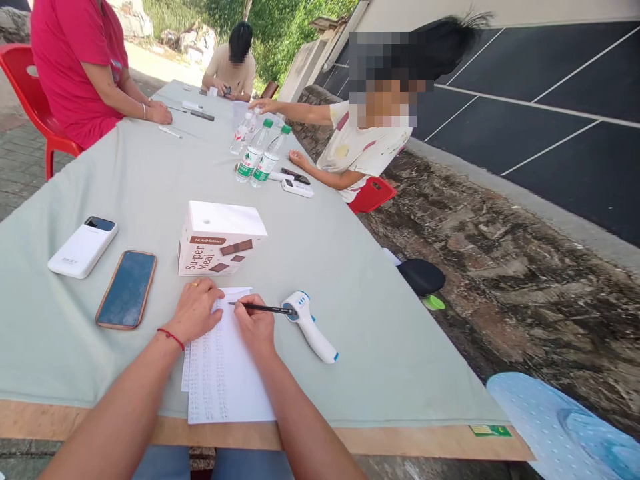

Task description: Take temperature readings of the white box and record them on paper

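My right hand (pixel 256 325) grips a black pen (pixel 267 308), its tip near the upper part of a white sheet of paper (pixel 245 393). Columns of small handwriting run down the sheet's left side, and another sheet's edge shows beneath it. My left hand (pixel 199 309) lies flat on the paper's upper left corner, fingers stretched out. Just beyond both hands stands a white and brown box (pixel 223 240). A white and blue infrared thermometer (pixel 310 328) lies to the right of my right hand. Left of my left hand is a phone (pixel 127 289) with a brown case.
A white power bank (pixel 83 247) lies at the left. Water bottles (pixel 257 157), another power bank (pixel 297 187) and a dark phone (pixel 295 175) are farther along the cloth-covered table (pixel 360 360). Several people sit around it, one with a hand (pixel 264 106) by the bottles.
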Demonstrator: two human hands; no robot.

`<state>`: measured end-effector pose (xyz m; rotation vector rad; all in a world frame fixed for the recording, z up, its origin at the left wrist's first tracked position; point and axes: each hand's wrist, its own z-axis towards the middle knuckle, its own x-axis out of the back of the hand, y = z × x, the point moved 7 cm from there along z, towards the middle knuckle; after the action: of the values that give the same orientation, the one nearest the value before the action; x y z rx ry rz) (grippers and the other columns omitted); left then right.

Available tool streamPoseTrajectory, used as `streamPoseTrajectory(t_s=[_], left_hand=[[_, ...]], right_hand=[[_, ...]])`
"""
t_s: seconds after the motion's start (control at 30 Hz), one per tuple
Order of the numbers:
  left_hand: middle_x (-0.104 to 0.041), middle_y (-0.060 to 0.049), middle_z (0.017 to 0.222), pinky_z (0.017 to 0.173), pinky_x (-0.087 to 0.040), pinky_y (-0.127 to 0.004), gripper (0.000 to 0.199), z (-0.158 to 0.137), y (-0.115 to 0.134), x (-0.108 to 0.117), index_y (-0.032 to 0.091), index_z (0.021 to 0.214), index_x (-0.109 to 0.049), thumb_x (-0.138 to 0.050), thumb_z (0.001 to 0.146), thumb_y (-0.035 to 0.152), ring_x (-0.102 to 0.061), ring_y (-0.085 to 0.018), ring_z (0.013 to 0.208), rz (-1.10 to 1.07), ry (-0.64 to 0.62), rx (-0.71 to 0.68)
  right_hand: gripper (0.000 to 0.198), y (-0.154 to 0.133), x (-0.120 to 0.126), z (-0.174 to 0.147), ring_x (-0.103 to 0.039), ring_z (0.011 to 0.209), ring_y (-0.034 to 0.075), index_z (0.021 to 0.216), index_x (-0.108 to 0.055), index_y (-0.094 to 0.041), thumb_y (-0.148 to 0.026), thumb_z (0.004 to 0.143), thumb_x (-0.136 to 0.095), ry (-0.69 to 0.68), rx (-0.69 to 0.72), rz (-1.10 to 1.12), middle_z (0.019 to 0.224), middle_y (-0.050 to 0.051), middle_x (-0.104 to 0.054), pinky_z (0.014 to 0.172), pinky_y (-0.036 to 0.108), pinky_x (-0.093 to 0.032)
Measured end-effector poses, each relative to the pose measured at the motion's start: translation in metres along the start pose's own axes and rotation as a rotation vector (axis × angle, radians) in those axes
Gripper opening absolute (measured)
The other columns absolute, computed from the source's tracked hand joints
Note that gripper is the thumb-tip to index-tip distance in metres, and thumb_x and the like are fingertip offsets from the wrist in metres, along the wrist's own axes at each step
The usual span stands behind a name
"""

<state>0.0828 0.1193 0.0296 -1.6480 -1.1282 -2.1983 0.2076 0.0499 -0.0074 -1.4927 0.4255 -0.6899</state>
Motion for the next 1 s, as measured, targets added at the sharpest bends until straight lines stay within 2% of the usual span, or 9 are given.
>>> streamPoseTrajectory(t_s=[0.23,0.7,1.0], left_hand=[[-0.06,-0.009,0.106,0.086,-0.042,-0.042,0.022,0.0005,0.0003,0.0008,0.017,0.103,-0.066,-0.06,0.082,0.017,-0.052,-0.027,0.101,-0.002,-0.003,0.001],[-0.06,-0.009,0.104,0.085,-0.042,-0.043,0.02,0.0004,0.0002,0.002,0.018,0.1,-0.066,-0.06,0.081,0.017,-0.053,-0.027,0.101,-0.022,0.017,-0.009],[-0.06,-0.009,0.105,0.086,-0.042,-0.043,0.021,0.0004,0.0012,0.0019,0.017,0.102,-0.066,-0.06,0.082,0.018,-0.053,-0.027,0.101,-0.001,0.003,-0.004]], right_hand=[[0.01,0.0006,0.0009,-0.0007,-0.043,0.053,0.012,0.061,-0.052,-0.022,-0.031,0.062,-0.057,0.006,-0.04,0.0,0.056,-0.005,-0.049,0.052,0.026,-0.036],[0.009,-0.0014,0.0054,0.0002,-0.046,0.055,0.012,0.063,-0.053,-0.022,-0.03,0.065,-0.056,0.046,0.031,-0.012,0.058,-0.004,-0.052,0.052,0.025,-0.038],[0.009,0.0009,0.0028,0.0006,-0.046,0.055,0.012,0.063,-0.052,-0.022,-0.03,0.065,-0.056,0.026,0.019,-0.017,0.058,-0.005,-0.051,0.054,0.025,-0.039]])
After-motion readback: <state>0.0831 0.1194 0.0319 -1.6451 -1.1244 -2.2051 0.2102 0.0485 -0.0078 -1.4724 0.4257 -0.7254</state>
